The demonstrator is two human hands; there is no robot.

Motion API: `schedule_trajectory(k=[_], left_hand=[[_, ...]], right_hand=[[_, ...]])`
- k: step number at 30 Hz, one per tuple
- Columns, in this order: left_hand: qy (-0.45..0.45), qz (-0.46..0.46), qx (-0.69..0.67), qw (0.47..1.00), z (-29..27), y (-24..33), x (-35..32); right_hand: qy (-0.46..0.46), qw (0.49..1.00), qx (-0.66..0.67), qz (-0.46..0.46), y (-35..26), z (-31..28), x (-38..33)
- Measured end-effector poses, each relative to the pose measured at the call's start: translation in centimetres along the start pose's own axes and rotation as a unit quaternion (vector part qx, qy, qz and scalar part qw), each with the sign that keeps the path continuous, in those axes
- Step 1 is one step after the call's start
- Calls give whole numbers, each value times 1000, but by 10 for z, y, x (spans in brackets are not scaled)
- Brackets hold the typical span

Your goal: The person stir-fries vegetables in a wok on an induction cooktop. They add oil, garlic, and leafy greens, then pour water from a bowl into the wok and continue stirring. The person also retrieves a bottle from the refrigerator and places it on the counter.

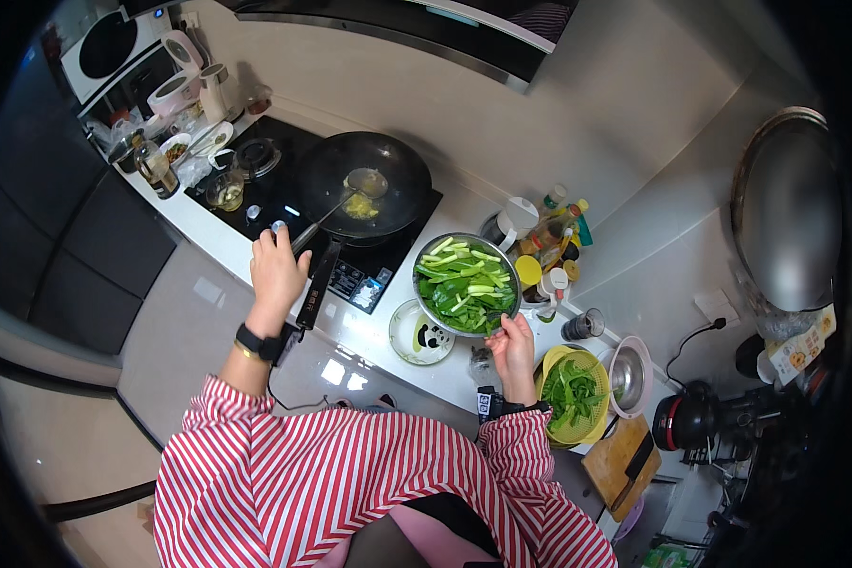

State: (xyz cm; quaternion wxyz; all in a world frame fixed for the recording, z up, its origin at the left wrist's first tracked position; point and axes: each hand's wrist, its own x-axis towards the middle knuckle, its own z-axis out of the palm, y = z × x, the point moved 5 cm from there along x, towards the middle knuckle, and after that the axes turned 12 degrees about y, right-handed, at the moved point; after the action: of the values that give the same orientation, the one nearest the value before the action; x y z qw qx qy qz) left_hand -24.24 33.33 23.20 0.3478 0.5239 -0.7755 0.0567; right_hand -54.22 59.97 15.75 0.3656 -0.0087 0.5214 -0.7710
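Note:
At the front edge of the black cooktop, my left hand (pixel 276 270) has its fingertips closed around a stove knob (pixel 277 227). Just beside that hand runs the handle of a metal ladle (pixel 369 182), whose head rests in a black wok (pixel 402 204). Something yellow, perhaps egg (pixel 360 206), lies in the wok by the ladle. To the right, a metal bowl (pixel 428 305) is heaped with cut leafy greens (pixel 464 279). My right hand (pixel 511 348) has its fingers closed at the bowl's near right rim; the exact grip is partly hidden.
A panda-patterned white dish (pixel 404 343) sits beside the bowl. Farther right are a yellow colander (pixel 596 424) of greens, a pink-rimmed basin (pixel 644 364) and a cutting board (pixel 601 464) bearing a knife (pixel 637 464). Seasoning bottles (pixel 549 232) crowd the wall. The wok's handle (pixel 317 289) overhangs the counter edge.

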Motion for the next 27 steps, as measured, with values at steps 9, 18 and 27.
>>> schedule_trajectory(k=[9,18,27], left_hand=[[-191,-122,-162,960,32,-47,17],[-102,-104,-174,974,16,-64,52],[-177,-112,-173,962,11,-53,22]], right_hand=[[14,1000,-3,-22,-8,-9,3],[22,999,17,-23,-4,2,-7],[24,998,-38,-53,-26,37,-11]])
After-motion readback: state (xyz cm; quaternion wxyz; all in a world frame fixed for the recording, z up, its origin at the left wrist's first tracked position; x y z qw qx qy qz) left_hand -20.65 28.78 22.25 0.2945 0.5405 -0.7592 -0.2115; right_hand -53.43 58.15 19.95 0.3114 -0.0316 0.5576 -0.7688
